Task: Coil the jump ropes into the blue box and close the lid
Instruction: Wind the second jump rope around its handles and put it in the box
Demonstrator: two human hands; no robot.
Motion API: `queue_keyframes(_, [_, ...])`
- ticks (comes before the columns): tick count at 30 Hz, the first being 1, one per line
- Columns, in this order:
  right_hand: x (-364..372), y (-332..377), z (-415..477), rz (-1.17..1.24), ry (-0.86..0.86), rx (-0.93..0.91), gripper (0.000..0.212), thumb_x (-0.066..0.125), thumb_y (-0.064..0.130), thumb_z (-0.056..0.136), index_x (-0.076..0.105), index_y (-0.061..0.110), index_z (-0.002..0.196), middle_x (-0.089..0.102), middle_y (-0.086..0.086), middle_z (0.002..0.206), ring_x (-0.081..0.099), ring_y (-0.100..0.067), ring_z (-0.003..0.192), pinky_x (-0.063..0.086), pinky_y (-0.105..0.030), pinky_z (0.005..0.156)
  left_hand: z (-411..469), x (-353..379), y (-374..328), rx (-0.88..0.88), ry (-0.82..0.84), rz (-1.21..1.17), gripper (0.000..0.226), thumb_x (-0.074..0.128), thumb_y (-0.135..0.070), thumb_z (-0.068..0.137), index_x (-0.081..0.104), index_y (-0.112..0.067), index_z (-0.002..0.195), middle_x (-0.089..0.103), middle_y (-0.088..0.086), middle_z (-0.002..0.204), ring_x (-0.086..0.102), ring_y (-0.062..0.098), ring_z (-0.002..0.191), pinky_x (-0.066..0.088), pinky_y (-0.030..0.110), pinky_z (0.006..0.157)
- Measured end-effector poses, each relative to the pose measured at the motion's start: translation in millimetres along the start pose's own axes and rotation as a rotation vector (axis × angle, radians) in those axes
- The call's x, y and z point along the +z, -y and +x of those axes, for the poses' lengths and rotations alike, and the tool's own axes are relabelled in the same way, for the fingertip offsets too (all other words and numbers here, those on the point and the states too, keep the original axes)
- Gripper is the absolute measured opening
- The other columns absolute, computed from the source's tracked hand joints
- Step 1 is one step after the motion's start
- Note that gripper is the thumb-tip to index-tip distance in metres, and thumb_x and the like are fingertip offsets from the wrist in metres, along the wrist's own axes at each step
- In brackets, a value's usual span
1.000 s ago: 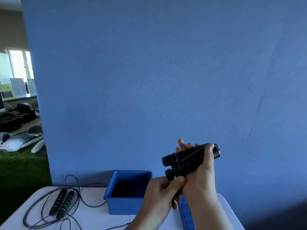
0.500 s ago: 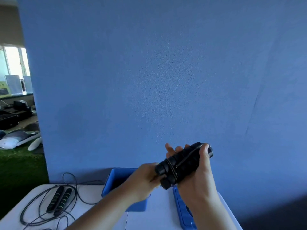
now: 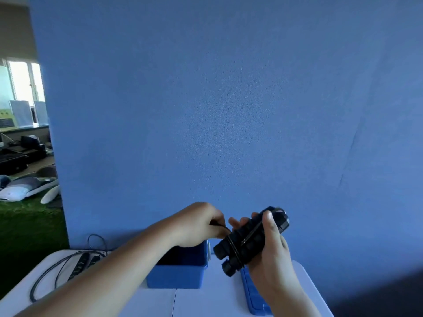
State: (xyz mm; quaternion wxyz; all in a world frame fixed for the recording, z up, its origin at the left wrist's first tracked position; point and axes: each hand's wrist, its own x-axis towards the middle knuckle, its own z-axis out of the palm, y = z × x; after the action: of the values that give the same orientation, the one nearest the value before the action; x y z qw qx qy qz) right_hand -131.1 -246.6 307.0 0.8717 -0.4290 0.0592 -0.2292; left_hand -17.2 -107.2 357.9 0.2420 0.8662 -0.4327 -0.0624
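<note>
My right hand (image 3: 272, 245) grips two black jump-rope handles (image 3: 242, 245) held together above the table, with black cord wound round them. My left hand (image 3: 196, 225) pinches the cord (image 3: 219, 225) just left of the handles, above the open blue box (image 3: 178, 275). The blue lid (image 3: 254, 294) lies flat on the table to the right of the box, partly hidden by my right forearm. A second jump rope (image 3: 80, 264) with black handles and loose cord lies on the table's left side.
The white table (image 3: 206, 300) stands against a tall blue partition (image 3: 229, 110). Left of the partition are green turf, cushions and desks with equipment.
My left hand has risen from under the handles and moved left over the box, drawing the cord with it. My right hand with the handles has dropped slightly.
</note>
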Motion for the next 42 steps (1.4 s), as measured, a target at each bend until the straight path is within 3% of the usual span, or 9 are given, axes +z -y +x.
queue_keyframes(5, [-4, -6, 1, -0.147, -0.031, -0.071, 0.043, 0.07, 0.046, 0.086, 0.06, 0.009, 0.106, 0.071, -0.013, 0.093, 0.07, -0.035, 0.108, 0.052, -0.056, 0.097, -2, -6, -13, -0.079, 0.037, -0.07, 0.024, 0.072, -0.042, 0.088, 0.066, -0.025, 0.073, 0.054, -0.011, 0.062, 0.046, 0.004, 0.055, 0.035, 0.025, 0.054])
queue_keyframes(9, [-8, -10, 3, -0.164, -0.073, -0.127, 0.043, 0.07, 0.054, 0.077, 0.066, 0.015, 0.094, 0.073, -0.012, 0.092, 0.072, -0.034, 0.104, 0.054, -0.05, 0.088, -6, -8, -23, -0.145, 0.01, -0.108, 0.031, 0.069, -0.037, 0.089, 0.065, -0.023, 0.061, 0.044, -0.008, 0.052, 0.038, 0.008, 0.047, 0.029, 0.027, 0.051])
queue_keyframes(13, [-4, -11, 4, -0.137, -0.096, -0.205, 0.036, 0.054, 0.036, 0.098, 0.072, 0.021, 0.07, 0.073, -0.008, 0.079, 0.076, -0.031, 0.081, 0.051, -0.058, 0.087, -10, 4, -32, -0.196, -0.127, -0.281, 0.039, 0.061, -0.031, 0.093, 0.054, -0.016, 0.058, 0.035, 0.006, 0.055, 0.027, 0.02, 0.051, 0.022, 0.032, 0.057])
queue_keyframes(17, [0, -11, 8, -0.185, -0.159, -0.266, 0.034, 0.05, 0.034, 0.102, 0.066, 0.01, 0.085, 0.076, -0.01, 0.085, 0.074, -0.028, 0.082, 0.053, -0.048, 0.078, -12, 15, -35, -0.232, -0.271, -0.374, 0.037, 0.061, -0.028, 0.091, 0.062, -0.016, 0.057, 0.039, -0.006, 0.04, 0.032, 0.019, 0.047, 0.025, 0.028, 0.052])
queue_keyframes(20, [6, -13, 13, -0.248, -0.204, -0.309, 0.048, 0.055, 0.047, 0.093, 0.063, 0.0, 0.099, 0.075, -0.02, 0.1, 0.072, -0.035, 0.094, 0.055, -0.046, 0.085, -13, 21, -39, -0.253, -0.365, -0.431, 0.034, 0.065, -0.027, 0.091, 0.065, -0.013, 0.06, 0.049, -0.01, 0.037, 0.036, 0.013, 0.039, 0.028, 0.021, 0.044])
queue_keyframes(26, [15, -10, 23, -0.209, -0.213, -0.352, 0.057, 0.059, 0.053, 0.092, 0.058, -0.003, 0.105, 0.074, -0.015, 0.104, 0.071, -0.023, 0.089, 0.054, -0.042, 0.077, -19, 35, -56, -0.294, -0.444, -0.868, 0.023, 0.063, -0.015, 0.096, 0.067, 0.002, 0.081, 0.069, 0.006, 0.064, 0.058, 0.019, 0.044, 0.047, 0.026, 0.044])
queue_keyframes(31, [18, -11, 26, -0.171, -0.206, -0.339, 0.054, 0.056, 0.052, 0.088, 0.056, 0.002, 0.108, 0.074, -0.01, 0.115, 0.07, -0.022, 0.107, 0.052, -0.052, 0.092, -26, 46, -57, -0.32, -0.422, -1.001, 0.022, 0.063, -0.015, 0.098, 0.068, 0.004, 0.087, 0.073, 0.008, 0.07, 0.063, 0.022, 0.053, 0.048, 0.033, 0.053])
queue_keyframes(37, [20, -7, 28, -0.105, -0.098, -0.31, 0.041, 0.058, 0.05, 0.086, 0.062, 0.013, 0.102, 0.069, -0.008, 0.121, 0.072, -0.013, 0.075, 0.053, -0.044, 0.067, -32, 58, -56, -0.313, -0.499, -1.102, 0.022, 0.065, -0.019, 0.097, 0.072, -0.002, 0.084, 0.077, 0.007, 0.074, 0.063, 0.017, 0.054, 0.045, 0.032, 0.057])
queue_keyframes(42, [22, -6, 29, -0.11, -0.062, -0.249, 0.033, 0.052, 0.045, 0.096, 0.063, 0.017, 0.109, 0.07, 0.004, 0.123, 0.072, -0.001, 0.072, 0.055, -0.033, 0.055, -34, 70, -54, -0.314, -0.538, -1.174, 0.029, 0.07, -0.022, 0.095, 0.07, -0.001, 0.074, 0.075, 0.019, 0.075, 0.062, 0.018, 0.052, 0.045, 0.028, 0.051])
